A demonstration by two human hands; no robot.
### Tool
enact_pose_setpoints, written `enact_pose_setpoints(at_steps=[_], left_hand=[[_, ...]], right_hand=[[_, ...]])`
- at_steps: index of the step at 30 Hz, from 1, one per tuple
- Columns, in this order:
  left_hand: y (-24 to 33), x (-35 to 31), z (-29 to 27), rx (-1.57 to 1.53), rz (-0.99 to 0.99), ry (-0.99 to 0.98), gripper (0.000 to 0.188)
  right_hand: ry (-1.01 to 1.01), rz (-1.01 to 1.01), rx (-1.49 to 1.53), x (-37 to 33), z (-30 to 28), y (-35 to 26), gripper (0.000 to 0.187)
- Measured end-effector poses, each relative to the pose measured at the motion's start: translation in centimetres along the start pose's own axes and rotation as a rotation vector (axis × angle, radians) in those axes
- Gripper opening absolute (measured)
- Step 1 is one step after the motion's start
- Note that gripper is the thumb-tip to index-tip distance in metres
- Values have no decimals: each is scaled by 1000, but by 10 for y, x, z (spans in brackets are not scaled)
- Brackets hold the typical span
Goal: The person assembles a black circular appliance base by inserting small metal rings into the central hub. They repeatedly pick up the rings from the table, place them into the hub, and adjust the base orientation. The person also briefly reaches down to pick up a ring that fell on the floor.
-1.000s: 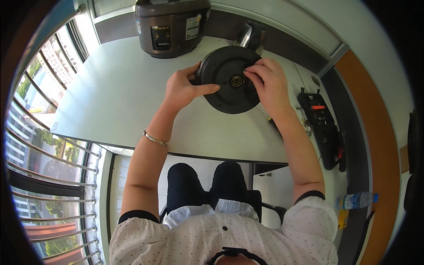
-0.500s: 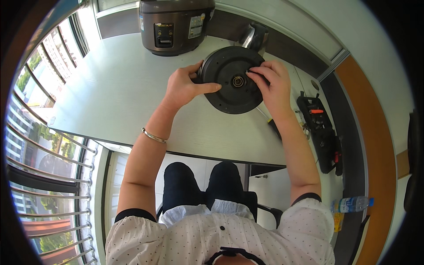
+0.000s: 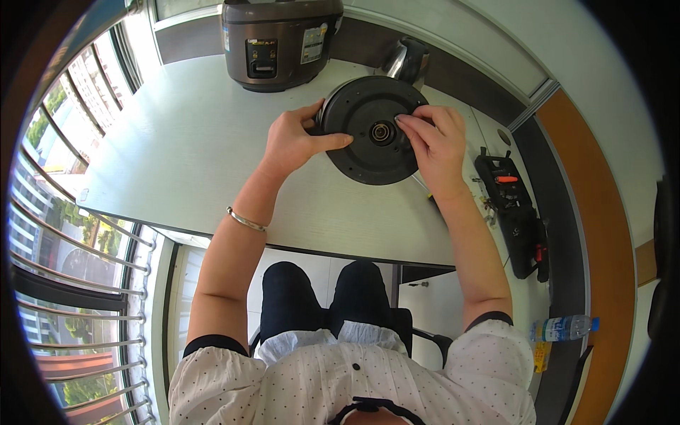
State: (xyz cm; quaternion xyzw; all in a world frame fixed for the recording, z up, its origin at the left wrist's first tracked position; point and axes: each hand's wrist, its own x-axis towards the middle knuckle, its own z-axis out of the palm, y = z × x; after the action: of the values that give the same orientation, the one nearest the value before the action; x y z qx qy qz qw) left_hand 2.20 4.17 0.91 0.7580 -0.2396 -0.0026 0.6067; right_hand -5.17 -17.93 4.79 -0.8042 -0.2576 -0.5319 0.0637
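An electric kettle (image 3: 368, 159) is tipped so that its round black underside faces me, with a ringed connector in the middle. My left hand (image 3: 294, 142) grips its left edge, thumb lying across the black base and fingers behind. On the right side of the base my right hand (image 3: 435, 138) is closed, its thumb and fingertips pinched together beside the connector. Whatever lies between those fingertips is too small or hidden to make out. Beneath my right forearm, a tool with a thin metal shaft (image 3: 420, 183) is mostly covered.
At the back left of the white table (image 3: 177, 149) stands a brown rice cooker (image 3: 280, 53). Behind the kettle shows a shiny metal vessel (image 3: 407, 58). A black tool case (image 3: 513, 212) with red-handled tools lies right, near small metal pieces (image 3: 486, 205). Farther right is a water bottle (image 3: 563, 328).
The kettle has dipped very slightly toward me. My right hand has shifted a little and its forearm now covers more of the tool on the table. The left hand keeps its hold.
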Motion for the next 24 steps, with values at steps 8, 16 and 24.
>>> enact_pose_setpoints(at_steps=[8,16,24], left_hand=[[0,0,1,19,-11,3,86],[-5,1,-1,7,33,28,86],[-3,1,1,31,35,14,86]], right_hand=[[31,139,106,-8,6,-3,17],[165,397,408,-14,25,-4,10],[143,656,800,-23,31,2,34]])
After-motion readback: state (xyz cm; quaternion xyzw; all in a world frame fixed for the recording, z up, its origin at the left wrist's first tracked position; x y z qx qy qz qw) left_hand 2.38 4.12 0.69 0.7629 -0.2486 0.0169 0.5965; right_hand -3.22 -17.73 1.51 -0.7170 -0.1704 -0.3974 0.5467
